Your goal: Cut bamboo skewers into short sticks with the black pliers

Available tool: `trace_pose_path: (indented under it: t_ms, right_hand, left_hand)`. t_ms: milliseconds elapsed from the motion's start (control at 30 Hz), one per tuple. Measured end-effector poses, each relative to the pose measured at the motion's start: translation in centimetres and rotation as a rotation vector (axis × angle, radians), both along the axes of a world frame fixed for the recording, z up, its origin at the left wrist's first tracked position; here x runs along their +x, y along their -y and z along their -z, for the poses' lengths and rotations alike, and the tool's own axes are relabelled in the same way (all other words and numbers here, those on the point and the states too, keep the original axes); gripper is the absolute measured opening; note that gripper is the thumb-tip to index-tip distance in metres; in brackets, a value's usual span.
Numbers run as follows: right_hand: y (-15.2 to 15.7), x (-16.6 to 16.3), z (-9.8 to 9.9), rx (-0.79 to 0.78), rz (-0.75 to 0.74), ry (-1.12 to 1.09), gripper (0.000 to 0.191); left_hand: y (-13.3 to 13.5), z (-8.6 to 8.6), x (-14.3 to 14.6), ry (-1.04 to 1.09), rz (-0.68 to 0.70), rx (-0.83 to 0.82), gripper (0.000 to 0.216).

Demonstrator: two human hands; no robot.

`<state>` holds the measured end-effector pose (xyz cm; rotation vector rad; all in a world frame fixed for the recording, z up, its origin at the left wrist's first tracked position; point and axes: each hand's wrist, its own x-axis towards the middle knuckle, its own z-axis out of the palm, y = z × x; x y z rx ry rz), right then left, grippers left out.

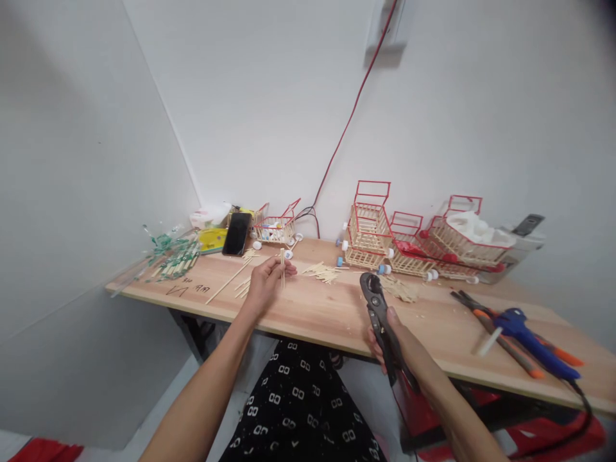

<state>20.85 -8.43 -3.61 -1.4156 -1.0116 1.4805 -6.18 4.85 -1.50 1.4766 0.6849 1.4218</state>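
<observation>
My left hand (pixel 266 282) is stretched over the wooden table (pixel 327 314) and pinches a short bamboo stick (pixel 282 264) held upright. Loose sticks (pixel 321 272) lie scattered just beyond it. My right hand (pixel 391 340) is closed round the handles of black cutting pliers (pixel 376 308), whose round jaws point up and away above the table's front edge. The two hands are about a forearm's width apart.
Several small stick-built carts with red frames (pixel 370 228) stand along the wall. A black phone (pixel 237 233), packs of wrapped sticks (pixel 176 256), a blue glue gun (pixel 527 333) and orange-handled pliers (pixel 500 330) lie on the table. A red cable (pixel 346 128) runs up the wall.
</observation>
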Motion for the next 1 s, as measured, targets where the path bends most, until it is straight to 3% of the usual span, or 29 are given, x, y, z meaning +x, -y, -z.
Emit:
trace_pose_path:
  t_ms: [167,267,367,467,567,800,1000]
  right_hand:
    - [0.2,-0.2,-0.2,-0.008,0.024,0.006,0.074]
    - [0.2,-0.2,-0.1,0.011,0.013,-0.014,0.074]
    - [0.2,-0.1,0.0,0.009,0.016,-0.017,0.073]
    - [0.3,0.1,0.2,0.015,0.018,-0.009,0.073]
    - [0.4,0.2,0.2,0.041,0.009,0.008,0.074]
    - [0.6,0.3,0.3,0.052,0.022,0.014,0.072]
    - [0.6,0.4,0.4,0.052,0.014,0.010,0.071]
  left_hand:
    - [0.0,-0.2,0.1,-0.092,-0.066,0.026,0.027]
    - [0.5,-0.4,1.2,-0.420,-0.205,0.212,0.021]
    - [1.4,-0.3,3.4,-0.832,-0.258,0.387,0.023]
    - [2.0,0.2,5.6,-1.172,-0.280,0.392,0.026]
    - [2.1,0.9,6.6,-1.362,-0.298,0.431,0.025]
    - [2.1,1.5,6.2,-1.287,-0.321,0.503,0.022]
    - [1.3,0.7,3.7,-1.056,-0.474,0.441,0.023]
